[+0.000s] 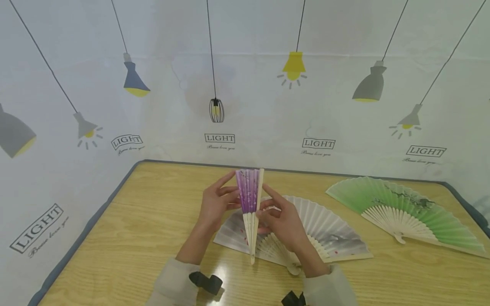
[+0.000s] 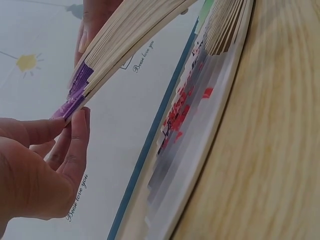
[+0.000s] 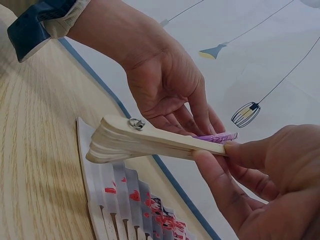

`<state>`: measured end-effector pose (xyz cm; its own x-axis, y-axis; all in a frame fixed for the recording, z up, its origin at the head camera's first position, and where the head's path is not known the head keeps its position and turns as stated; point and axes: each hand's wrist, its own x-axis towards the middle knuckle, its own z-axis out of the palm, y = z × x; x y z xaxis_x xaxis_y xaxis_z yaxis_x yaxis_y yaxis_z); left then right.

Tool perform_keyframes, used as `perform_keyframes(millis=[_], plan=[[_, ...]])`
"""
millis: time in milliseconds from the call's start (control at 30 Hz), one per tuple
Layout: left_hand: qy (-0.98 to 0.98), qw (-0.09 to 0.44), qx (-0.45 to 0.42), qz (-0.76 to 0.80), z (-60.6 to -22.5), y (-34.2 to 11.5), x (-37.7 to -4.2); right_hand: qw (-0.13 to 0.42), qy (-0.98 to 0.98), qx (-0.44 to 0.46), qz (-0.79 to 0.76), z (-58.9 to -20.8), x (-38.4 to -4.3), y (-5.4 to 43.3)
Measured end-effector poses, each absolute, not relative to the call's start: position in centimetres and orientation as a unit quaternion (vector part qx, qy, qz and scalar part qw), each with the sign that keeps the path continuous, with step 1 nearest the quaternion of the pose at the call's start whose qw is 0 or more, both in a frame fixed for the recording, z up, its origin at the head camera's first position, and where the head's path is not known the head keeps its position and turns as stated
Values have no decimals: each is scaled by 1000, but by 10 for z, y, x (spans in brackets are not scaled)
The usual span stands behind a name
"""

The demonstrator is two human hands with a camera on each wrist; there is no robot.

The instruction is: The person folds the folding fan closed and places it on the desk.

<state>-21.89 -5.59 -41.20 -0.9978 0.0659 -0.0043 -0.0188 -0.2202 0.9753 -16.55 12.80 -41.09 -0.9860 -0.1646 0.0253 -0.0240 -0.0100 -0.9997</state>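
Observation:
A purple folding fan (image 1: 249, 191), partly spread with pale wooden ribs, is held up between both hands with its pivot end pointing down. My left hand (image 1: 216, 204) pinches its purple pleated side between thumb and fingers, as the left wrist view shows. On the other side, my right hand (image 1: 283, 216) pinches the outer wooden rib (image 3: 170, 137) with thumb and fingertips. A small metal ring (image 3: 136, 123) shows at the pivot. Behind and below the hands lies a spread grey-white fan (image 1: 340, 233) with red blossoms, partly hidden by the right hand.
A spread green fan (image 1: 455, 221) with a dark branch print lies on the wooden table (image 1: 126, 221) at the right. Beyond the table's blue edge hangs a white backdrop (image 1: 252, 85) printed with lamps. Each wrist carries a dark strap.

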Motion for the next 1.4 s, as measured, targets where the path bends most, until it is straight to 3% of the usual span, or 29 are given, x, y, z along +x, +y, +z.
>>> perform_keyframes(millis=[633, 1033, 1400], plan=[[627, 29, 20, 778, -414, -54, -216, 45, 711, -62, -698, -409, -162, 126], [647, -19, 23, 762, -411, -51, -215, 20, 719, -77, -691, -406, -161, 124], [642, -8, 25, 767, -409, -52, -215, 25, 714, -72, -696, -408, -163, 125]])
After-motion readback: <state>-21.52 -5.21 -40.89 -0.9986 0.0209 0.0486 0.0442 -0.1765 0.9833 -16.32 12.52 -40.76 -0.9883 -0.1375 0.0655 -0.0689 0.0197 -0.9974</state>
